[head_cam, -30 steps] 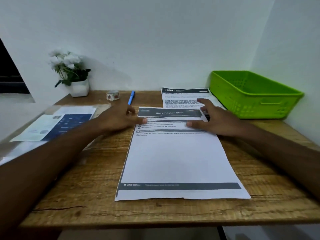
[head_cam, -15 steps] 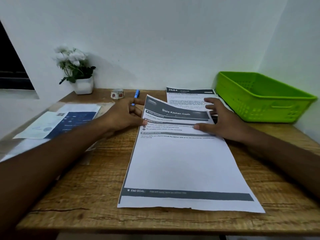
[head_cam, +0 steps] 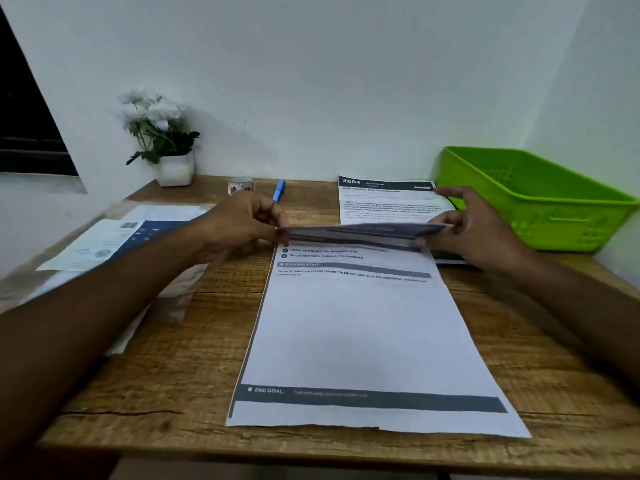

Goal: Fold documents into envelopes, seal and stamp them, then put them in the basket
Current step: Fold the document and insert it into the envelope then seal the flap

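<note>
Left hand (head_cam: 242,223) and right hand (head_cam: 474,230) each pinched a far corner of the printed document (head_cam: 356,323) (top edge raised, curling nearward) on the bench (head_cam: 173,375).

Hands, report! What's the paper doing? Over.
Left hand and right hand pinching document. Far edge raised, rest flat. Nothing in the way.

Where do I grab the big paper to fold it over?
Grab the paper at its far edge, one corner per hand, coming in from the left and right sides. It lies flat with its length running toward you, so lifting both far corners evenly should keep the fold straight. The left hand and right hand pinch there now.
</note>
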